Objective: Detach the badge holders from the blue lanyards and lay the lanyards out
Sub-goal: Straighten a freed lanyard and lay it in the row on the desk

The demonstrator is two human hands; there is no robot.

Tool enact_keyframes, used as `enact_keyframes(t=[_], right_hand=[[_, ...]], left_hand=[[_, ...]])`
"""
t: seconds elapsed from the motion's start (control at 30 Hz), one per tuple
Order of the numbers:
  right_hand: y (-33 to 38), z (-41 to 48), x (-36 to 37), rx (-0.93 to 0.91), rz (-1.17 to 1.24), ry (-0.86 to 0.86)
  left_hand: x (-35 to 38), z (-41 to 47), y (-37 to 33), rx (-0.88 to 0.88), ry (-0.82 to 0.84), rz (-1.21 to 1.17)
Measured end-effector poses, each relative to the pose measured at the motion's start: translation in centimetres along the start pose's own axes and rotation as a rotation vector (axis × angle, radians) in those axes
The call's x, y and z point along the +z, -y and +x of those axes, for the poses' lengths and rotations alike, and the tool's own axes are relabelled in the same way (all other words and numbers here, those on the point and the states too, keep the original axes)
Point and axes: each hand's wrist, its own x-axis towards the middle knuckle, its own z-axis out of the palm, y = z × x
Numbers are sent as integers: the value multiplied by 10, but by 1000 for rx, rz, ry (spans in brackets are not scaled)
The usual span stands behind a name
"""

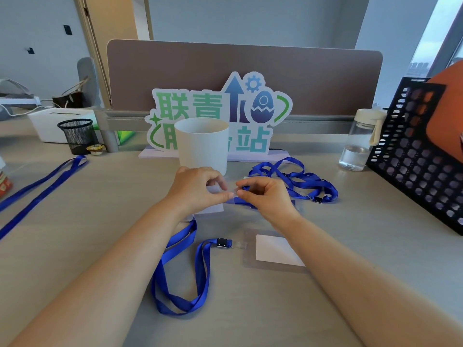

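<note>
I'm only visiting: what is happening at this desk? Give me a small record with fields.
left hand: grips a badge holder
right hand: pinches its lanyard end
near: lanyard clipped to second holder
far left: laid-out lanyard
right rear: lanyard heap
behind hands: white cup

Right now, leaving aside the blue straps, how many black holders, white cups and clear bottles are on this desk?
Black holders: 2, the mesh pot and the perforated rack
White cup: 1
Clear bottle: 1
Total: 4
</note>
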Motion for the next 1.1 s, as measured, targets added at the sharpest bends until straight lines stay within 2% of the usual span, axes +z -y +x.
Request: enact_keyframes(t=[0.3, 0.53, 1.1], right_hand=[[3, -1, -1, 23, -11, -2], [6, -3, -1, 14, 34, -10], [4, -3, 2, -4, 25, -15]], left_hand=[[-7, 0, -12, -11, 25, 80], [-10, 2, -18, 7, 119, 185], [-10, 3, -19, 2, 77, 257]])
